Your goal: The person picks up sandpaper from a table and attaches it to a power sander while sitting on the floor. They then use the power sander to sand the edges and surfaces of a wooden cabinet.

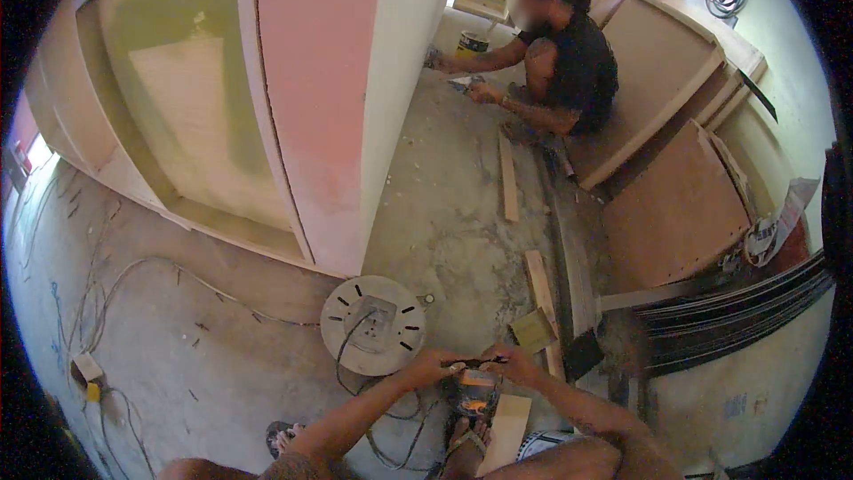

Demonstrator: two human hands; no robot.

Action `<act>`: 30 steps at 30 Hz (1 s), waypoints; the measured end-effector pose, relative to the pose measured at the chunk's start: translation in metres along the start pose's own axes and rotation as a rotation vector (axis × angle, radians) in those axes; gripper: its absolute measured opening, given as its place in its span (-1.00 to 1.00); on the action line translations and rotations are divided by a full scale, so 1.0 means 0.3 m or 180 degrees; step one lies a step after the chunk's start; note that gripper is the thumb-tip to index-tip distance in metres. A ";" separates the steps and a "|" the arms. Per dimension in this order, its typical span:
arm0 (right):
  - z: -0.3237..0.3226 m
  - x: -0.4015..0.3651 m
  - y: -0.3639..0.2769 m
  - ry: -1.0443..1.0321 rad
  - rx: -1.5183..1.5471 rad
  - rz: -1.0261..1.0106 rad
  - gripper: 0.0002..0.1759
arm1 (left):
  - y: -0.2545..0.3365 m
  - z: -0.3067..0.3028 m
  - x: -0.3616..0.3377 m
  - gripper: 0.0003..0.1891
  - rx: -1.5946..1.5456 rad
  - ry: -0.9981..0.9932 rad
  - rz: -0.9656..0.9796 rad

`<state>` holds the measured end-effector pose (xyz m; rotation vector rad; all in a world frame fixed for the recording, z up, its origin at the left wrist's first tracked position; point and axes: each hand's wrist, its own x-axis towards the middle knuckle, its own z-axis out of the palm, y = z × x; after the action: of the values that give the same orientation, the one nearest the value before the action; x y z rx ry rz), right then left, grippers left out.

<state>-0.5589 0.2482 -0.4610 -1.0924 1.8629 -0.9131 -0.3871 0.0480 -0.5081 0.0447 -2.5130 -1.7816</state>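
Near the bottom middle, my left hand (435, 367) and my right hand (517, 364) are both closed, fingers pinched on opposite ends of a dark narrow piece (471, 363). Its exact kind is too small to make out. Just below it, between my feet, sits an orange-and-black power tool (476, 404), partly hidden by the hands. Beside the tool lies a pale wooden board (508, 431), close to my right knee. Left of my left hand is a round cable reel (373, 324) with slots and a dark cord plugged into its centre.
A person in dark clothes (573, 67) squats ahead by the wall, a tool in one hand. Wood strips (508, 178) and a small yellowish block (532, 331) lie on the floor. Black long strips (729, 311) and cabinet panels (675, 204) stand right. Cables (222, 289) trail left.
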 end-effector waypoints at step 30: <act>0.033 0.030 -0.158 -0.0108 -0.1243 -0.0100 -0.76 | 0.090 -0.011 0.003 -0.61 -0.0492 -0.0034 -0.0711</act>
<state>-0.5367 0.2204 -0.4271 -1.3613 2.0519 -0.5531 -0.3875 0.0538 -0.4816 0.3210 -2.4523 -2.0567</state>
